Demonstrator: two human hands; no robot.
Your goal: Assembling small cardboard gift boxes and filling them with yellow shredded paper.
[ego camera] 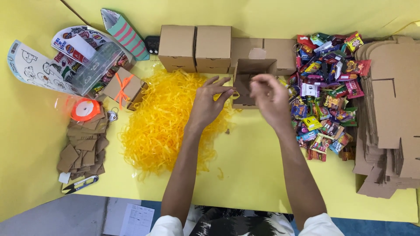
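Overhead view of a yellow table (pixel 262 170). The left hand (pixel 209 102) and right hand (pixel 267 99) meet over an open cardboard box (pixel 250 76), which stands at the table's middle just in front of a row of closed cardboard boxes (pixel 194 47). The left fingers (pixel 225 89) are loosely spread, the thumb and forefinger tips closing on a thin yellow strand; the right fingers are curled together near the box's front wall, and what they pinch cannot be told because of blur. A loose heap of yellow shredded paper (pixel 164 126), thin and crinkled, lies under and beside the left wrist, touching the box's left side. A pile of glossy, many-coloured wrapped sweets (pixel 326 94) crowds the box's right side, close to the right hand. Further right, flat die-cut cardboard blanks (pixel 389 118) are stacked. At the far left lie sticker sheets (pixel 39 67), a clear plastic case (pixel 94 70), a small box tied with orange ribbon (pixel 124 87), an orange ribbon reel (pixel 85 109), brown cardboard tags (pixel 85 146) and small snips (pixel 81 183). A striped paper bag (pixel 124 32) lies behind them.
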